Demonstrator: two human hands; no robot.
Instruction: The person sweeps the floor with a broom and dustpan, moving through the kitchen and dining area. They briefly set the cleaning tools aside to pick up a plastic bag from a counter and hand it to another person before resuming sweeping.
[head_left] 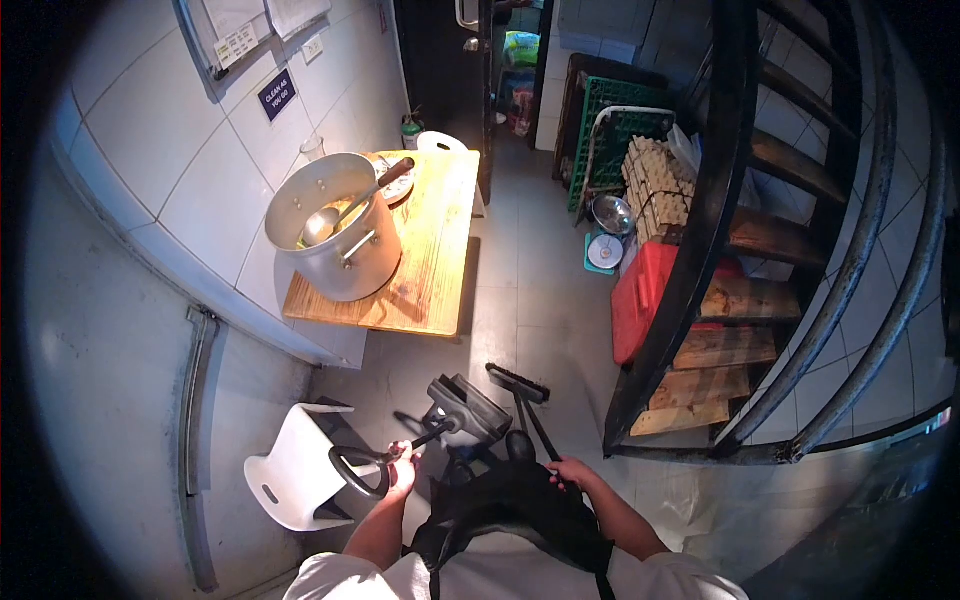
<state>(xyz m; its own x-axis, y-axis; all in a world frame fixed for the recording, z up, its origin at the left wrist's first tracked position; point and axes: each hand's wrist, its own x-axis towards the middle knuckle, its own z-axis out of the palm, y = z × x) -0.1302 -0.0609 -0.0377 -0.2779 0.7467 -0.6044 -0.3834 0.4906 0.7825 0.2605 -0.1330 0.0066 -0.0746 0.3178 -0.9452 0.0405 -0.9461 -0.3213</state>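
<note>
My left hand (402, 472) is closed around the dark handle of a long-handled dustpan (467, 412). The looped grip of that handle sticks out to the left of my fingers, and the pan hangs low in front of me. In my right hand (572, 473) is the black stick of a broom (519, 383), its fingers wrapped round it. The broom's bristled head lies just right of the pan, close to the grey floor. A black apron (510, 510) covers my front and hides part of what is below.
A wooden table (445, 250) bears a large pot (345, 245) with a ladle (322, 226). A white chair (300, 470) stands at left. On the right are a staircase (735, 240), a red box (640, 300) and a kitchen scale (604, 252). A doorway lies at the back.
</note>
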